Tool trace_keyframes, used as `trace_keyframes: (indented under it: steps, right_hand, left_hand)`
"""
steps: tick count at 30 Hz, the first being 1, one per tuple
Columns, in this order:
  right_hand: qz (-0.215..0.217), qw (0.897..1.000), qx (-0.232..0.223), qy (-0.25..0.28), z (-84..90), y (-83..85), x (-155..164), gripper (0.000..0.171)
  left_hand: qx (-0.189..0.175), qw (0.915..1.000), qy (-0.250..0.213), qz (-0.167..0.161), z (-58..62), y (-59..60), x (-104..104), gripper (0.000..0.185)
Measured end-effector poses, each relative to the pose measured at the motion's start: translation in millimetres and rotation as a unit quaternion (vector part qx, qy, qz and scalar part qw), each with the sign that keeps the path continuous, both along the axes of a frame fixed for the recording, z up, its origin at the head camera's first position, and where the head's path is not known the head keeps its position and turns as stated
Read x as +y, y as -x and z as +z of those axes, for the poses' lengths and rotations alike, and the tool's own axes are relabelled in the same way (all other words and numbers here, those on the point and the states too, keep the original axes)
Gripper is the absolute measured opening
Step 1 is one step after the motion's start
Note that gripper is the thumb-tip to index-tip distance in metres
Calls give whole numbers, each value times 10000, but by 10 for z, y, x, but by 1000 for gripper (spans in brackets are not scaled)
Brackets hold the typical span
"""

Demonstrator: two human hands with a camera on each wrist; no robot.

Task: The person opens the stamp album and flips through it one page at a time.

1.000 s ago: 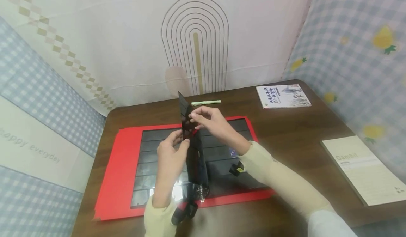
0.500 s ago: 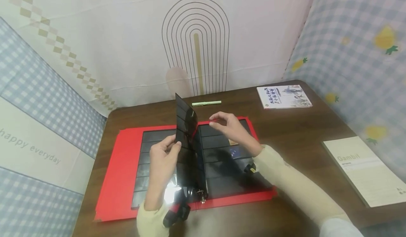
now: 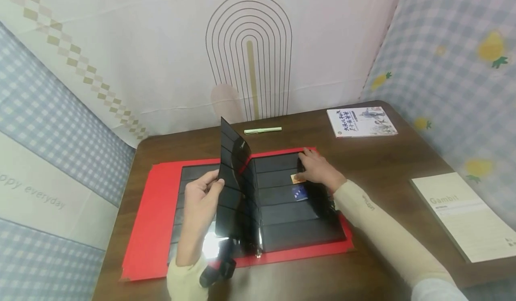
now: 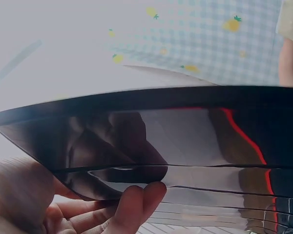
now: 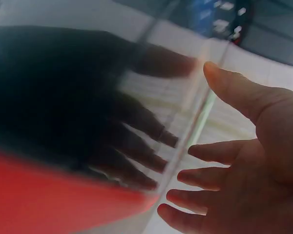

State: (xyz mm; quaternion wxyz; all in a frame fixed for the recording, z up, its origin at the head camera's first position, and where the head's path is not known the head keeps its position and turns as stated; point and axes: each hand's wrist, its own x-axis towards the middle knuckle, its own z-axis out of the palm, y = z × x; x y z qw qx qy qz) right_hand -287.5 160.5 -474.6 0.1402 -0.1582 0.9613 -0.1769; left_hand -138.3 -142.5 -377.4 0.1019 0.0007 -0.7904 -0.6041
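Note:
A red binder lies open on the brown table with black pocket pages. One glossy black page stands upright at the spine; my left hand pinches its left edge between thumb and fingers. The left wrist view shows the same page above my left hand. My right hand lies flat on the right-hand page, fingers touching a small tan card just above a blue card. In the blurred right wrist view my right hand has its fingers spread over the shiny page.
A green pen lies behind the binder. A small book sits at the back right, and a pale "Gambit" booklet lies by the right table edge. Patterned cloth walls close in on three sides.
My right hand let go of the upright page's top, moved right and down, and now rests on the right-hand page. My left hand keeps holding the page upright.

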Motion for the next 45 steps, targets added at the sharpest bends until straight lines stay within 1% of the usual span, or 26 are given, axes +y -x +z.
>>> trace_keyframes:
  steps: [2,4,7,11,14,17,22,26,31,35,38,43,45]
  right_hand:
    - [-104,9997,-170,-115,-50,26,55,88]
    - [-144,9995,-271,-123,-83,47,89,91]
    - [-85,9996,-244,-108,-104,72,111,92]
    - [-51,9998,-188,-100,-98,88,102,90]
    - [-63,9996,-232,-119,-90,86,88,89]
    - [-47,9996,-225,-138,-91,81,84,86]
    - [1,9998,-172,-142,-105,89,94,86]
    - [36,9997,-154,-193,-96,81,96,86]
    - [51,9996,-174,-224,-85,75,93,86]
    - [21,9995,-211,-242,-95,79,90,87]
    - [27,9994,-220,-256,-108,81,86,87]
    - [31,9995,-194,-257,-116,84,84,86]
    - [39,9996,-161,-240,-111,89,80,85]
  left_hand:
    - [-8,10000,67,-32,7,9,0,24]
    - [-1,9999,139,-41,8,21,-2,24]
    - [42,9997,247,-7,7,38,-7,24]
    - [39,9996,284,6,9,45,-25,25]
    - [24,9996,281,-5,19,47,-42,25]
    - [75,9997,227,2,28,54,-53,25]
    - [95,9999,-20,-49,37,65,-68,26]
    - [-68,9998,-146,-64,40,73,-86,27]
    - [-188,9996,-181,-55,44,90,-94,27]
    - [-224,9987,-450,-115,70,124,-95,27]
    - [-245,9976,-635,-82,87,143,-117,27]
    - [-259,9981,-554,-32,92,134,-192,27]
    - [-261,9979,-600,-27,86,125,-233,28]
